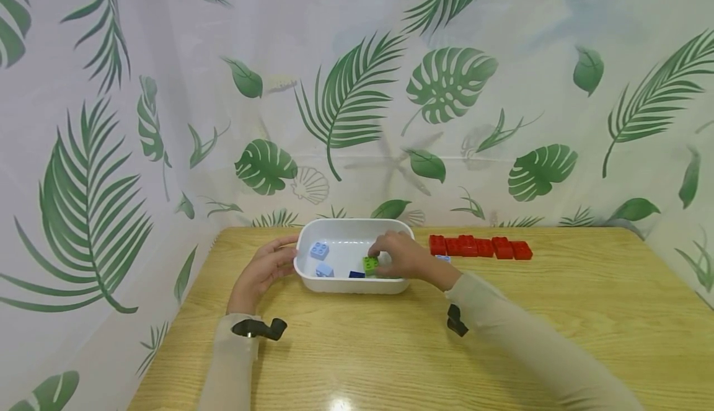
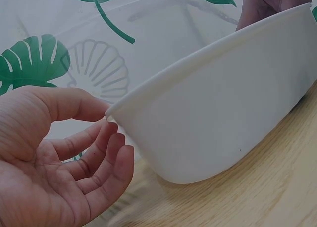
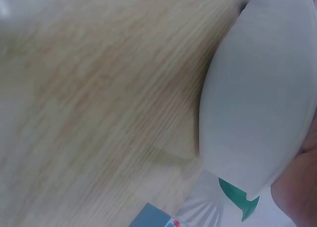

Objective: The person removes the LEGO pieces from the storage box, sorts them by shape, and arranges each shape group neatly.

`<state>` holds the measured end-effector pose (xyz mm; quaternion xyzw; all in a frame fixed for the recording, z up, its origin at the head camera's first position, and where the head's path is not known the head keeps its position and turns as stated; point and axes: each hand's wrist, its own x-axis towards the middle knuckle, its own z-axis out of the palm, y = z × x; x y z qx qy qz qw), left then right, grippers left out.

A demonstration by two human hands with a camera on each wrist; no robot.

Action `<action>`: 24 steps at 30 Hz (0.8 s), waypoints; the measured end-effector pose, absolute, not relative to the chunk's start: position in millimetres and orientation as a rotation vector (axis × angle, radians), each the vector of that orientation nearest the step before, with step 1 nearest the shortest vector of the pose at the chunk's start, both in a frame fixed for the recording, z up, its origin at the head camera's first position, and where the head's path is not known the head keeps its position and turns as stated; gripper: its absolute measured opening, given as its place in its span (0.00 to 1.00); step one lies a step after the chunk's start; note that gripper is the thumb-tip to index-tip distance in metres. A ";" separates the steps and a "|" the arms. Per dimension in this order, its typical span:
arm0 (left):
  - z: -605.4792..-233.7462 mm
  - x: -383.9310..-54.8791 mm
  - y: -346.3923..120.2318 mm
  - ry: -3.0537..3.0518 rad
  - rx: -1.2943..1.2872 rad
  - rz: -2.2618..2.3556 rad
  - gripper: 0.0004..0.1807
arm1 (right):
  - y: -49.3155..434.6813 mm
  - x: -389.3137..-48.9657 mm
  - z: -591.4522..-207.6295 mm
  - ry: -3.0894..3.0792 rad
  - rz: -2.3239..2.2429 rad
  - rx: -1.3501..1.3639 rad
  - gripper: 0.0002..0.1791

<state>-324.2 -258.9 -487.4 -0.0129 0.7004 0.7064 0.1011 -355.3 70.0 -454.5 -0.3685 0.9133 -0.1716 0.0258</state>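
Observation:
A white plastic tub (image 1: pixel 351 286) stands near the back of the table. At its left end my left hand (image 1: pixel 266 269) pinches the rim between thumb and fingertips, as the left wrist view shows on the tub wall (image 2: pixel 223 98). Inside the tub, my right hand (image 1: pixel 403 255) holds a lime-green toy brick (image 1: pixel 370 265) between thumb and fingers. Two light blue bricks (image 1: pixel 320 250) lie in the tub's left part, and a dark blue brick (image 1: pixel 357 274) is partly hidden by the front wall. In the right wrist view the tub covers most of that hand.
A row of several red bricks (image 1: pixel 465 245) lies right of the tub. By the right wrist, a light blue brick (image 1: pixel 443 258) shows in part. A leaf-printed curtain (image 1: pixel 357 119) hangs behind the wooden table (image 1: pixel 368 349).

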 end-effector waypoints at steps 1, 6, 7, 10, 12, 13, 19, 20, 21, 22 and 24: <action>-487.3 -324.3 -258.8 2.069 -0.038 2.087 0.27 | 70.0 -354.9 -454.7 2.830 -0.535 -1.136 0.15; -486.0 -323.7 -258.3 2.057 -0.042 2.091 0.27 | 70.5 -353.6 -455.8 2.865 -0.566 -1.150 0.15; -485.6 -323.4 -258.2 2.056 -0.044 2.090 0.27 | 70.7 -353.5 -456.1 2.870 -0.577 -1.159 0.15; -485.2 -323.0 -258.2 2.062 -0.041 2.083 0.28 | 71.4 -353.5 -456.8 2.887 -0.623 -1.169 0.15; -485.2 -322.6 -258.0 2.067 -0.044 2.080 0.27 | 71.7 -353.6 -457.3 2.896 -0.665 -1.166 0.16; -485.1 -322.5 -258.0 2.069 -0.045 2.077 0.27 | 71.8 -353.7 -457.5 2.899 -0.687 -1.160 0.16; -484.5 -322.6 -257.8 2.058 -0.053 2.081 0.28 | 74.1 -353.5 -454.8 2.956 -0.738 -1.189 0.15; -484.5 -322.8 -257.9 2.054 -0.052 2.084 0.29 | 74.9 -353.2 -453.9 2.968 -0.736 -1.203 0.15; -484.5 -322.9 -257.9 2.053 -0.051 2.085 0.29 | 75.7 -353.0 -452.9 2.978 -0.735 -1.225 0.15; -484.4 -322.9 -258.0 2.053 -0.052 2.085 0.29 | 76.5 -352.5 -451.7 2.987 -0.736 -1.233 0.15; -484.3 -322.6 -257.9 2.054 -0.054 2.086 0.29 | 78.7 -351.2 -449.2 3.000 -0.748 -1.230 0.15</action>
